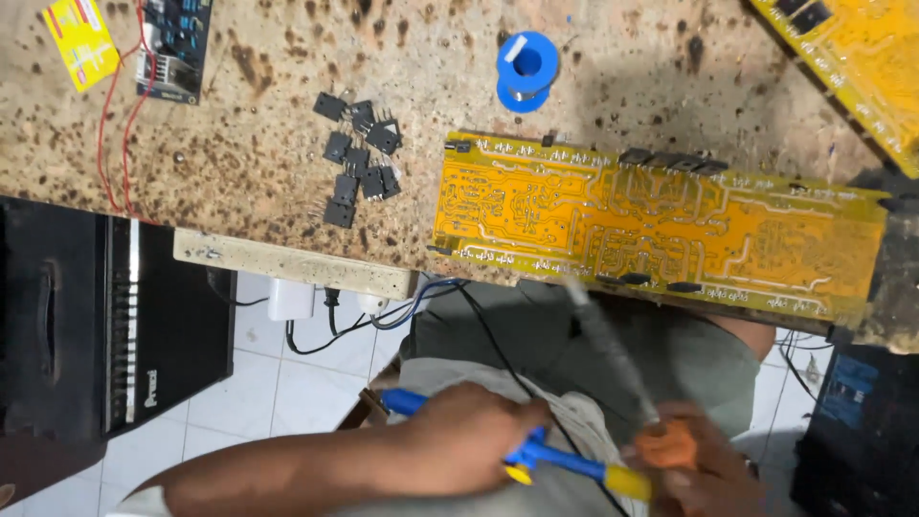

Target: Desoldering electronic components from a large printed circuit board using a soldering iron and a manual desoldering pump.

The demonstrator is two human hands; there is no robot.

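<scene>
- A scorched, speckled wooden workbench [287,115] fills the upper part of the view, with white floor tiles below its front edge.
- A long yellow circuit board with pale copper traces [661,225] lies along the bench's front edge, towards the right, partly overhanging the person's lap.
- The left hand [469,440] is low over the lap, well clear of the bench, fingers wrapped around the blue-and-yellow plastic handle of a soldering iron [565,462].
- The iron's grey metal shaft [603,340] slants up from the hands towards the board's front edge; it is blurred, and I cannot tell whether the tip touches the board.
- The right hand [699,464] sits just beside the left, closed about a small orange lump [667,445] at the base of the shaft.
- A cluster of small black transistors [359,158] lies left of the board.
- A blue spool of solder wire [527,69] stands near the back edge.
- A black speaker cabinet [105,316] stands under the left corner.
</scene>
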